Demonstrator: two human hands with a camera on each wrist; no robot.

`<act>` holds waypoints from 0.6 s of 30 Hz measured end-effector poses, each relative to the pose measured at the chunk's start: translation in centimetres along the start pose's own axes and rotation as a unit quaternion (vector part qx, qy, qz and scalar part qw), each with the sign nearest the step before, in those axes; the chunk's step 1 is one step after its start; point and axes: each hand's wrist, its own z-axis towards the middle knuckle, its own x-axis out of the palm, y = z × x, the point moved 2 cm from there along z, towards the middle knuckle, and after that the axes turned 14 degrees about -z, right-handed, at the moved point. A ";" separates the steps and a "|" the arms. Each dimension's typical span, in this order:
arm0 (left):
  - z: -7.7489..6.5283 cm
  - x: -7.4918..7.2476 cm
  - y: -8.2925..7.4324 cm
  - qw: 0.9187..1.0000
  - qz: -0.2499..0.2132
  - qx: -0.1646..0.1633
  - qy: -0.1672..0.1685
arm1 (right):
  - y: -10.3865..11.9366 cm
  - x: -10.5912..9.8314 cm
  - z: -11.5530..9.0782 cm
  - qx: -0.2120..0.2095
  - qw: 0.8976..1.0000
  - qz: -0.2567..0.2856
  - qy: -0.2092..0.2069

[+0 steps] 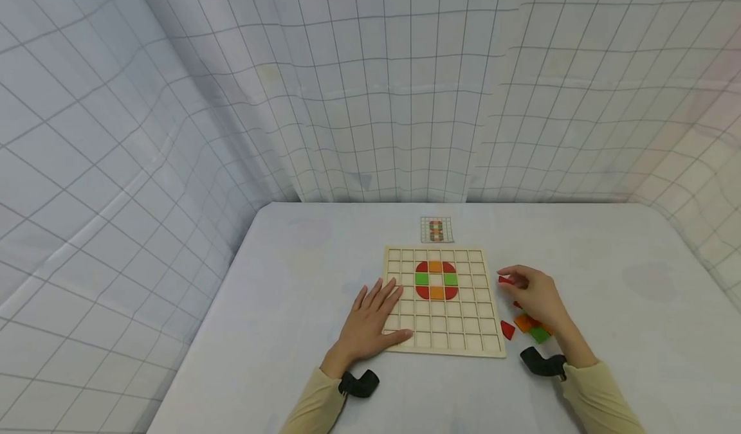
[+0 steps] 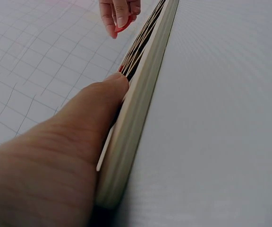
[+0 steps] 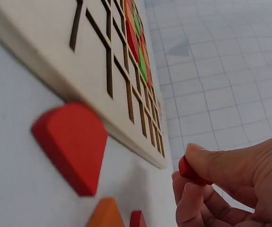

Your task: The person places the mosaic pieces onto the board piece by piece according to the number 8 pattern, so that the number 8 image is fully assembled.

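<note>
A wooden grid board point(image 1: 463, 326) lies on the table with a ring of red, orange and green tiles point(image 1: 435, 292) set in its upper middle cells. My left hand point(image 1: 370, 321) rests flat on the board's left side, fingers spread, its thumb on the near edge. Between thumb and fingers, my right hand point(image 1: 538, 296) pinches a red quarter-round tile point(image 3: 189, 171) just off the board's right edge, above the table. Below that hand lies a loose red tile point(image 3: 74, 142) beside the board. An orange tile point(image 1: 523, 322) and a green tile point(image 1: 539, 335) lie in a small pile, partly hidden by the right wrist.
A small pattern card point(image 1: 437, 229) showing a grid with coloured shapes lies behind the board. The white table point(image 1: 301, 280) extends to both sides. A white checked curtain point(image 1: 393, 99) hangs behind the table. Both wrists carry a black camera mount point(image 1: 360, 384).
</note>
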 end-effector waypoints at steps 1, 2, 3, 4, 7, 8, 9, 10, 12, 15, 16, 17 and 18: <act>0.0 -0.1 -0.1 1.000 0.000 -0.001 0.001 | 0.3 0.2 0.0 -0.003 1.000 0.004 0.006; 0.0 -0.1 -0.1 1.000 -0.001 -0.001 0.001 | 0.7 0.4 0.0 -0.007 1.000 0.008 0.011; 0.0 -0.2 -0.2 1.000 -0.002 -0.001 0.002 | 1.0 0.6 0.0 -0.012 1.000 0.014 0.015; 0.0 -0.2 -0.2 1.000 -0.003 -0.002 0.003 | 1.4 0.8 0.1 -0.015 1.000 0.021 0.018; 0.0 -0.3 -0.3 1.000 -0.004 -0.005 0.007 | 2.5 1.6 0.1 -0.020 0.998 0.053 0.037; 0.0 -0.4 -0.3 1.000 -0.005 -0.004 0.005 | 3.0 1.9 0.1 -0.021 0.997 0.066 0.044; 0.0 -0.4 -0.4 1.000 -0.007 -0.002 0.003 | 3.4 2.2 0.1 -0.022 0.995 0.077 0.052; 0.0 -0.4 -0.4 1.000 -0.007 0.001 0.002 | 3.7 2.5 0.2 -0.020 0.994 0.088 0.059; 0.0 -0.5 -0.4 1.000 -0.007 0.006 -0.001 | 4.5 3.2 0.2 -0.020 0.991 0.109 0.075; 0.0 -0.5 -0.4 1.000 -0.005 0.009 -0.004 | 5.5 4.3 0.3 -0.026 0.987 0.129 0.093; 0.0 -0.5 -0.4 1.000 -0.005 0.007 -0.003 | 5.8 4.7 0.4 -0.027 0.986 0.134 0.098; 0.0 -0.4 -0.4 1.000 -0.005 0.005 -0.001 | 6.1 5.1 0.4 -0.031 0.985 0.137 0.104; 0.0 -0.4 -0.4 1.000 -0.005 0.001 0.001 | 6.4 5.4 0.4 -0.031 0.983 0.145 0.109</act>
